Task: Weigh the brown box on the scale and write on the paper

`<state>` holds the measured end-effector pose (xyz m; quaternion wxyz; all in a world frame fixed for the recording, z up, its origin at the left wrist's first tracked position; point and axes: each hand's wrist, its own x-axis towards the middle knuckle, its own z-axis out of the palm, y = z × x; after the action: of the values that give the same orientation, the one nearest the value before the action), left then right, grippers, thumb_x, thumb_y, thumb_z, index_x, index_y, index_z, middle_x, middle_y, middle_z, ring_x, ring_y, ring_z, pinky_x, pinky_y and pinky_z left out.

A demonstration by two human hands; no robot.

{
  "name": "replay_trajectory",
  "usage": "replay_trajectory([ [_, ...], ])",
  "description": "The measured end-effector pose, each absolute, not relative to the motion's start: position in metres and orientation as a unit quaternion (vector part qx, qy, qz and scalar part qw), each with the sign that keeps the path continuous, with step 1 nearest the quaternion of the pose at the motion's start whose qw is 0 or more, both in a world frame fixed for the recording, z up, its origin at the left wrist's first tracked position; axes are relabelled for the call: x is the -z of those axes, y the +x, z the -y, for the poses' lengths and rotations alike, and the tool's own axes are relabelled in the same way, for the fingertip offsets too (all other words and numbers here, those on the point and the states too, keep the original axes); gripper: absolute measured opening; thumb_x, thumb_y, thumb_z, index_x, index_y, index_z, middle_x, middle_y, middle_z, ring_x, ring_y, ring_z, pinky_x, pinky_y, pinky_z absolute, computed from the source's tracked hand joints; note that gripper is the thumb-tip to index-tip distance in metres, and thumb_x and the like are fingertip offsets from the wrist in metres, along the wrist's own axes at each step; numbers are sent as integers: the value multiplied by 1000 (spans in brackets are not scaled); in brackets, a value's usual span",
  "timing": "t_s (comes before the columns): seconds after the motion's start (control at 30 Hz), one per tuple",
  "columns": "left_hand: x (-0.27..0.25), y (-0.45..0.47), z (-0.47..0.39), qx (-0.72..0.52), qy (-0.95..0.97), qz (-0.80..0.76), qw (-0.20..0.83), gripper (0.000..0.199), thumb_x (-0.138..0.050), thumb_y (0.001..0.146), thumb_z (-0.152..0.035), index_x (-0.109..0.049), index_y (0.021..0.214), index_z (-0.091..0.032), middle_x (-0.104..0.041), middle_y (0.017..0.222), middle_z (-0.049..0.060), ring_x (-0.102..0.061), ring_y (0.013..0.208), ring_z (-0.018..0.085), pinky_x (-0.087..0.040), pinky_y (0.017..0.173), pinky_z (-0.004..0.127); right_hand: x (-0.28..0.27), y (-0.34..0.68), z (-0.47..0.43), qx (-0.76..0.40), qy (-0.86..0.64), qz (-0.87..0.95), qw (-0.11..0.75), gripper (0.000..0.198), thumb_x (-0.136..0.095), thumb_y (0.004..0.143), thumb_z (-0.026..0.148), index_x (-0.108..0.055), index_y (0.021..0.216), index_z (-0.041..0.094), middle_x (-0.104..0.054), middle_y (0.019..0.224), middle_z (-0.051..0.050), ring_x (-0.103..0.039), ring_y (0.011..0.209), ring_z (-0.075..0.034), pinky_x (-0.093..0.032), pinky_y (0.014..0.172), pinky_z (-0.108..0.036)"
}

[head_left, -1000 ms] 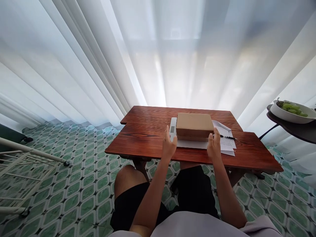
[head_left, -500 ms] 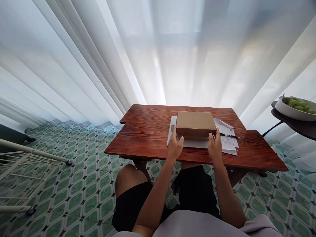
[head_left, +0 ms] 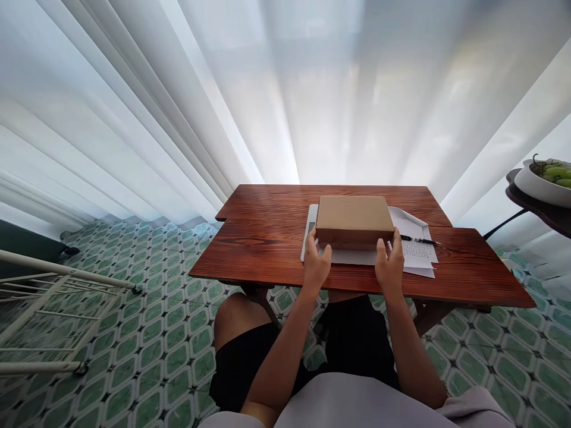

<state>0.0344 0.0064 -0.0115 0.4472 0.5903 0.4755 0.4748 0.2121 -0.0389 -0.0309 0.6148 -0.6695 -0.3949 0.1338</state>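
Note:
A flat brown cardboard box (head_left: 354,220) rests on a white scale (head_left: 310,229) on the red-brown wooden table (head_left: 267,238). My left hand (head_left: 316,264) touches the box's near left corner with its fingertips. My right hand (head_left: 389,264) is against the near right corner, fingers spread. Neither hand has lifted the box. White paper sheets (head_left: 413,252) lie under and to the right of the box. A black pen (head_left: 419,241) lies on them.
Sheer white curtains hang behind the table. A white bowl of green grapes (head_left: 546,178) sits on a dark side table at the far right. A white metal rack (head_left: 49,309) stands on the green tiled floor at left. My knees are under the table.
My left hand has moved right from the scale's edge to the box's near left corner. My right hand stays at the right corner. The view has shifted slightly.

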Motion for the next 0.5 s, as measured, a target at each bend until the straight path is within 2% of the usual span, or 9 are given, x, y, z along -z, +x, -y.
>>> replay_trajectory([
  [0.5, 7, 45, -1, -509, 581, -467, 431, 61, -48, 91, -20, -34, 150, -22, -38, 154, 11, -36, 147, 24, -35, 125, 43, 21, 207, 35, -102, -666, 371, 639, 65, -47, 94, 51, -44, 151, 19, -49, 153, -16, -50, 140, -28, -43, 117, -51],
])
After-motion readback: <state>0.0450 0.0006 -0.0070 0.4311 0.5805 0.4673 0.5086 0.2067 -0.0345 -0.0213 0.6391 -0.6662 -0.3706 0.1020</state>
